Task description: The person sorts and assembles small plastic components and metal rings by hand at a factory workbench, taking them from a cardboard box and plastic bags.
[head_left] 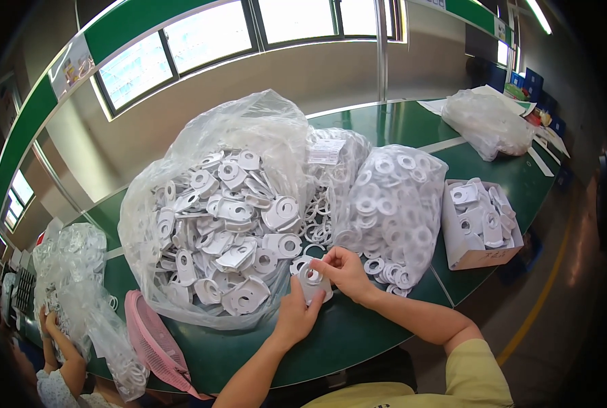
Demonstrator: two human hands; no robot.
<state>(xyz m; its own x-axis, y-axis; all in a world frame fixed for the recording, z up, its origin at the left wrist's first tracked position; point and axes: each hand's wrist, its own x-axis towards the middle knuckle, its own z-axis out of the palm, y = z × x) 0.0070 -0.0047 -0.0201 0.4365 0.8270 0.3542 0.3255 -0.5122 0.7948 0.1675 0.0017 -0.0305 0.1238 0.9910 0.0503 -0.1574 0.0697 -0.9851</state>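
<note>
Low in front of me, my left hand (pixel 299 311) grips a flat white plastic part (pixel 312 287) with a round hole, from its near left side. My right hand (pixel 349 273) pinches the far right edge of the same piece, thumb and fingertips by the hole. Whether a separate ring lies between those fingers I cannot tell. Just left is a large open clear plastic bag (pixel 252 112) heaped with similar white parts (pixel 228 211). Beyond my hands, loose white rings (pixel 319 221) spill from a clear bag with a label (pixel 326 151). Another bag of white rings (pixel 395 211) stands right of them.
An open box (pixel 477 260) with white parts stands at the green table's (pixel 402 126) right edge. Crumpled clear plastic (pixel 487 122) lies at the far right. A pink mesh bag (pixel 155 336) is at the near left. Further left, another person's hands (pixel 48 321) work beside more plastic bags (pixel 79 251).
</note>
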